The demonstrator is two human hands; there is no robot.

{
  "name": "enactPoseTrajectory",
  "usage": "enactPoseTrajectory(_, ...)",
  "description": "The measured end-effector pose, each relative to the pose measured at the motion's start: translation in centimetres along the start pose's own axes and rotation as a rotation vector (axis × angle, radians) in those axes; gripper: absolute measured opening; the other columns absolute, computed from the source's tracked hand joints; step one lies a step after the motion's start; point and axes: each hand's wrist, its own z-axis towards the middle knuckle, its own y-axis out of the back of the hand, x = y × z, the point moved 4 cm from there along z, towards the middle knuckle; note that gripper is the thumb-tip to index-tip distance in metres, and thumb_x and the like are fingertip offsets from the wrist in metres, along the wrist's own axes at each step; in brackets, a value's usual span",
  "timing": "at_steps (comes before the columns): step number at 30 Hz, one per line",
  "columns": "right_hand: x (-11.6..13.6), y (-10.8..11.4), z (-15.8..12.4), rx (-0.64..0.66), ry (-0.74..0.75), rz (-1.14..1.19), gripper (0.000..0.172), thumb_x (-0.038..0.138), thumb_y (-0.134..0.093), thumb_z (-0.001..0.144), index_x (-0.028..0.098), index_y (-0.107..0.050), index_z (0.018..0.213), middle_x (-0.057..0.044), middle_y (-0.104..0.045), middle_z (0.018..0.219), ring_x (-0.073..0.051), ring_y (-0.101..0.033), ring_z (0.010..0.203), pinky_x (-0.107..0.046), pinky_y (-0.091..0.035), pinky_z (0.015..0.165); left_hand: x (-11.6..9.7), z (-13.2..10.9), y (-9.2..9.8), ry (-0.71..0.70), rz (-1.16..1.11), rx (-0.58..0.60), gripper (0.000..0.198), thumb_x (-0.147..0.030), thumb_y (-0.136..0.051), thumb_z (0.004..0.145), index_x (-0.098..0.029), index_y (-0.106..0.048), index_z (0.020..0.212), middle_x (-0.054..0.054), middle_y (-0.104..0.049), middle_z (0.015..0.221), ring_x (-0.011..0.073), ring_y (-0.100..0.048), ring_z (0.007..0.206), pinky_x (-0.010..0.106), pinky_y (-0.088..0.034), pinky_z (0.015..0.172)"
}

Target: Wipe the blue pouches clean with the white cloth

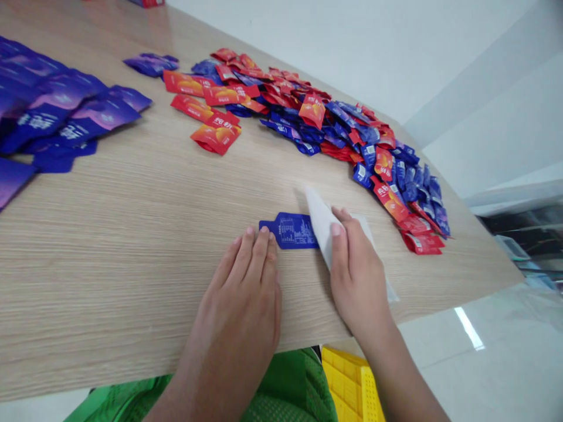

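Note:
A blue pouch lies flat on the table, its printed back upward. The fingertips of my left hand, stretched out flat, press on its narrow left end. My right hand is closed on a white tissue, thumb on top and fingers behind. That tissue stands tilted over the right end of the pouch and hides it. More white sheet shows behind and below the right hand; I cannot tell if it is the same piece.
A long heap of red pouches and blue pouches curves along the table's far side. Larger purple pouches are piled at the left. A yellow crate stands below the front edge of the wooden table.

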Motion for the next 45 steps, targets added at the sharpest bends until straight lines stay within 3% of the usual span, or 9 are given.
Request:
enactPoseTrajectory(4, 3.9, -2.6, 0.3, 0.162, 0.255, 0.093, 0.043, 0.037, -0.035, 0.119, 0.019, -0.066, 0.142, -0.014, -0.068, 0.154, -0.025, -0.058, 0.151, -0.051, -0.045, 0.128, 0.2, 0.2, 0.2, -0.027, -0.015, 0.016, 0.051, -0.013, -0.046, 0.097, 0.003, -0.065, 0.142, 0.025, -0.071, 0.146, 0.0401, -0.067, 0.139, 0.055, -0.057, 0.119)
enactPoseTrajectory(12, -3.4, 0.7, 0.1, 0.097, -0.055, -0.123, 0.052, 0.049, -0.035, 0.117, 0.016, -0.065, 0.143, -0.021, -0.072, 0.146, -0.037, -0.072, 0.132, -0.059, -0.058, 0.11, -0.1, 0.2, -0.2, -0.002, 0.021, 0.01, 0.058, -0.012, -0.043, 0.097, 0.008, -0.054, 0.15, 0.029, -0.06, 0.156, 0.0409, -0.06, 0.146, 0.054, -0.058, 0.118)
enactPoseTrajectory(15, -1.2, 0.6, 0.6, 0.026, -0.087, 0.003, 0.041, 0.046, -0.039, 0.117, 0.022, -0.068, 0.133, -0.014, -0.078, 0.136, -0.032, -0.077, 0.122, -0.051, -0.062, 0.104, -0.1, 0.3, -0.2, 0.003, 0.026, 0.007, 0.058, -0.012, -0.043, 0.096, 0.008, -0.054, 0.15, 0.03, -0.06, 0.155, 0.0411, -0.061, 0.145, 0.054, -0.058, 0.118)
enactPoseTrajectory(20, 3.5, -2.7, 1.1, 0.204, 0.279, 0.141, 0.035, 0.025, -0.043, 0.115, 0.022, -0.067, 0.14, -0.01, -0.069, 0.154, -0.025, -0.06, 0.149, -0.048, -0.047, 0.127, 0.1, 0.3, 0.0, -0.03, 0.02, -0.009, 0.053, -0.014, -0.043, 0.097, 0.007, -0.063, 0.142, 0.03, -0.066, 0.149, 0.0422, -0.064, 0.142, 0.056, -0.06, 0.116)
enactPoseTrajectory(23, 1.0, -2.5, 1.0, 0.219, 0.291, 0.039, 0.042, 0.016, -0.041, 0.112, 0.021, -0.069, 0.143, -0.01, -0.066, 0.157, -0.025, -0.057, 0.152, -0.051, -0.041, 0.131, 0.1, 0.2, -0.1, -0.03, 0.024, 0.008, 0.055, -0.014, -0.043, 0.097, 0.008, -0.059, 0.146, 0.029, -0.063, 0.153, 0.0413, -0.062, 0.145, 0.054, -0.059, 0.117)
enactPoseTrajectory(28, -3.4, 0.6, 0.8, 0.063, -0.006, -0.063, 0.04, 0.027, -0.045, 0.112, 0.018, -0.072, 0.141, -0.014, -0.075, 0.144, -0.034, -0.072, 0.134, -0.058, -0.058, 0.114, -0.3, 0.1, -0.3, -0.001, 0.032, 0.014, 0.06, -0.013, -0.044, 0.096, 0.009, -0.052, 0.151, 0.03, -0.058, 0.157, 0.0413, -0.058, 0.148, 0.054, -0.057, 0.12)
enactPoseTrajectory(31, -1.1, 0.5, 0.7, 0.016, -0.009, 0.048, 0.038, 0.029, -0.046, 0.113, 0.022, -0.072, 0.14, -0.01, -0.077, 0.141, -0.029, -0.074, 0.131, -0.051, -0.06, 0.113, -0.3, 0.2, -0.4, 0.001, 0.036, 0.011, 0.059, -0.012, -0.045, 0.095, 0.01, -0.054, 0.15, 0.031, -0.059, 0.157, 0.0418, -0.058, 0.148, 0.054, -0.057, 0.12)
enactPoseTrajectory(36, 3.2, -2.6, 0.6, 0.242, 0.347, 0.14, 0.04, 0.018, -0.045, 0.113, 0.02, -0.071, 0.142, -0.009, -0.069, 0.154, -0.022, -0.058, 0.151, -0.046, -0.041, 0.132, 0.1, 0.3, -0.3, -0.013, 0.021, -0.001, 0.052, -0.015, -0.042, 0.098, 0.005, -0.066, 0.139, 0.028, -0.069, 0.146, 0.0404, -0.066, 0.14, 0.055, -0.059, 0.117)
enactPoseTrajectory(45, -3.0, 0.4, 1.1, 0.019, -0.058, -0.048, 0.04, 0.031, -0.044, 0.113, 0.019, -0.074, 0.137, -0.015, -0.079, 0.137, -0.034, -0.076, 0.127, -0.058, -0.06, 0.11, -0.4, 0.2, -0.3, -0.011, 0.062, 0.012, 0.061, -0.01, -0.046, 0.093, 0.011, -0.053, 0.149, 0.031, -0.059, 0.156, 0.0416, -0.059, 0.147, 0.054, -0.058, 0.119)
